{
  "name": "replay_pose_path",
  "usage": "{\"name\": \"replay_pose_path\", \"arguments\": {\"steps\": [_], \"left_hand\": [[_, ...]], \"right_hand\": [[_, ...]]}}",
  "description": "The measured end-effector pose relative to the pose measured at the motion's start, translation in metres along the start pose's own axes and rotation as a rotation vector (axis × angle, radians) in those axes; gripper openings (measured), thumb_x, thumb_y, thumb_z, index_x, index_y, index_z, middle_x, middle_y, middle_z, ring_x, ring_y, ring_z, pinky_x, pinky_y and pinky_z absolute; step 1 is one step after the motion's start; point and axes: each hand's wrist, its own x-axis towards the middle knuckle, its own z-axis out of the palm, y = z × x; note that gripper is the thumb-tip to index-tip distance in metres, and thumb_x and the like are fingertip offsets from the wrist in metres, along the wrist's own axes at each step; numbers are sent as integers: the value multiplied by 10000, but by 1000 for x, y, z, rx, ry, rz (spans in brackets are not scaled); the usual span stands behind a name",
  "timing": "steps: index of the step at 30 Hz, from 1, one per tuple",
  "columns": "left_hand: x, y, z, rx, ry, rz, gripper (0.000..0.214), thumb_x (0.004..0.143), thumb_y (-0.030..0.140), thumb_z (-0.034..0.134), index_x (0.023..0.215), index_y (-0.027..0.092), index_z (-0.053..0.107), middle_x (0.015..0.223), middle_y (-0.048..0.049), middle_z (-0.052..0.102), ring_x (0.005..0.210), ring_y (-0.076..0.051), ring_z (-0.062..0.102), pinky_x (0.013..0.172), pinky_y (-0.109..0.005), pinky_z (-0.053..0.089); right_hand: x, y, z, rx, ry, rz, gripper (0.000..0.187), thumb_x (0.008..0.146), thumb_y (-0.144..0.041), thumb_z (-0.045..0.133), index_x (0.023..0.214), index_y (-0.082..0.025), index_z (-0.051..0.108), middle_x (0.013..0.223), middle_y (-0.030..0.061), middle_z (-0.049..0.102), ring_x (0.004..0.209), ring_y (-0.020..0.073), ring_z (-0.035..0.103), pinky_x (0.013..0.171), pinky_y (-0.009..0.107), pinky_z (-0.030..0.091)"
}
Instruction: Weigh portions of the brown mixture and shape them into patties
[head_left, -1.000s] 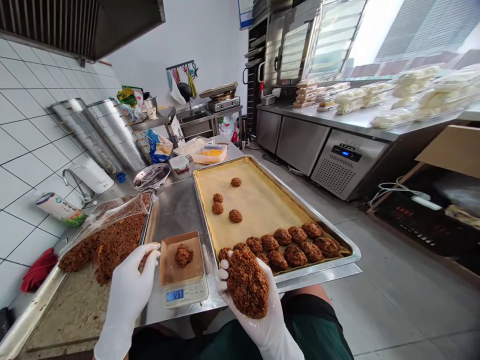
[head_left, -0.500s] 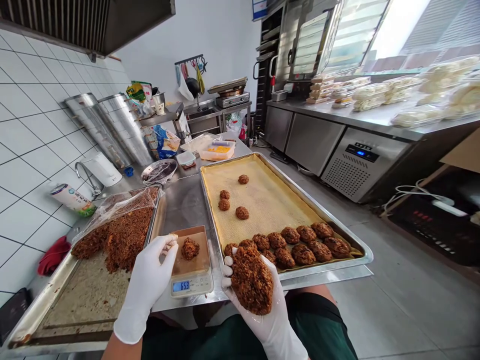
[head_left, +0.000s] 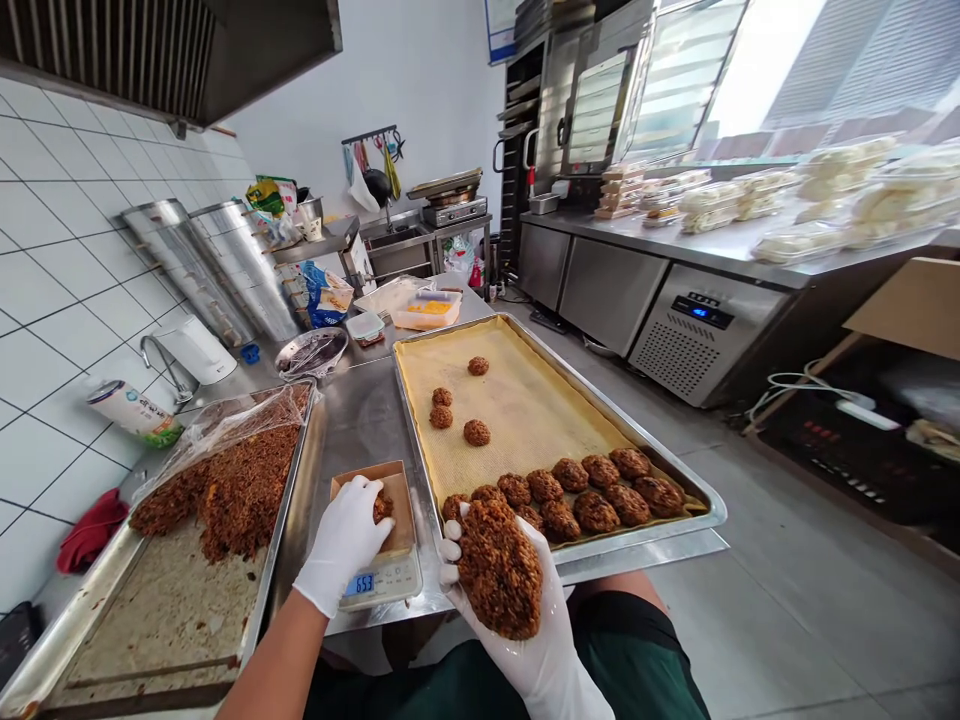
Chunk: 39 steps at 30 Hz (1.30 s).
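My left hand (head_left: 349, 538), in a white glove, reaches over a small brown paper tray (head_left: 401, 508) on a digital scale (head_left: 405, 578). Its fingers curl around a small clump of brown, grainy mixture (head_left: 382, 504), partly hidden by the hand. My right hand (head_left: 551, 640), gloved too, cups a large lump of the same mixture (head_left: 499, 570) in front of the baking tray's near edge. On the lined baking tray (head_left: 540, 385) sit several shaped balls (head_left: 596, 510) along the near side. A few smaller balls (head_left: 477, 432) lie farther up the liner.
At left, a metal tray (head_left: 165, 620) holds a loose heap of mixture (head_left: 247, 490), partly under plastic film. A bowl (head_left: 311, 352), a plastic tub (head_left: 427, 310) and a lidded box (head_left: 365, 328) stand behind. A counter with packed food (head_left: 705, 205) is at right.
My left hand has moved forward and right, from beside the paper tray onto the small clump. My right hand still holds the large lump. The view has shifted slightly.
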Motion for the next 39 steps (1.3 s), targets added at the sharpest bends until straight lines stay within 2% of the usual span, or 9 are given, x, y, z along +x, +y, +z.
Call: {"name": "replay_pose_path", "arguments": {"steps": [6, 11, 15, 18, 24, 28, 31, 35, 39], "left_hand": [[15, -15, -12, -261, -35, -65, 405, 779, 174, 624, 1173, 202, 712, 1234, -132, 717, 1200, -312, 619, 1087, -449, 386], [23, -25, -34, -714, -72, -131, 294, 826, 305, 558, 1004, 140, 723, 1015, -126, 779, 912, -245, 713, 856, -386, 535], [3, -15, -37, -1062, -9, -198, 510, 929, 548, 468, 1125, 124, 672, 1101, -165, 748, 767, -182, 682, 643, -301, 519], [-18, -4, -35, -1240, 82, -218, 460, 896, 541, 595, 1135, 153, 659, 1081, -123, 715, 731, -121, 626, 589, -237, 475], [-53, 13, -34, -1537, 197, -198, 363, 900, 444, 641, 677, 200, 488, 654, 22, 483, 615, -97, 551, 547, -221, 495], [-68, 20, -36, -1720, 161, -284, 172, 838, 286, 735, 849, 212, 580, 912, -39, 664, 942, -182, 695, 726, -272, 588], [-74, 27, -32, -1762, 117, -367, 267, 785, 194, 801, 964, 210, 604, 1120, -75, 703, 739, -89, 655, 535, -150, 482], [-76, 37, -21, -1776, 185, -369, 268, 760, 171, 835, 947, 160, 644, 862, -27, 676, 543, -28, 489, 442, -134, 357], [-77, 41, -15, -1918, 140, -315, 276, 882, 382, 730, 766, 160, 613, 709, 6, 583, 524, -74, 504, 435, -191, 381]], "right_hand": [[1, -2, -1, -8, 20, -12, 377, 928, -445, 541, 1141, -151, 644, 1008, 102, 652, 885, 210, 593, 769, 342, 517], [1, -1, 0, -7, 13, -1, 375, 917, -446, 555, 1124, -147, 652, 994, 103, 658, 882, 209, 598, 770, 337, 520], [2, -1, 1, 14, 24, -11, 370, 923, -428, 544, 1124, -137, 651, 975, 105, 652, 871, 212, 597, 757, 332, 530], [4, -1, -1, 39, 52, -15, 366, 920, -416, 549, 1145, -144, 643, 999, 113, 645, 877, 212, 599, 771, 347, 541], [7, 0, -7, 47, 59, 24, 374, 904, -425, 556, 1138, -147, 642, 1002, 120, 635, 870, 219, 599, 792, 380, 548], [8, 4, -6, 41, 48, 24, 392, 915, -434, 544, 1154, -136, 634, 999, 114, 627, 861, 210, 587, 775, 354, 545], [8, 6, -7, 36, 50, 25, 387, 925, -435, 540, 1160, -141, 627, 1013, 112, 619, 879, 215, 584, 774, 352, 541], [7, 6, -8, 38, 47, 38, 362, 930, -425, 541, 1150, -149, 620, 1024, 111, 602, 881, 214, 579, 782, 359, 539], [7, 5, -8, 45, 48, 32, 397, 927, -426, 540, 1177, -124, 606, 1027, 119, 591, 892, 216, 569, 773, 346, 538]]}}
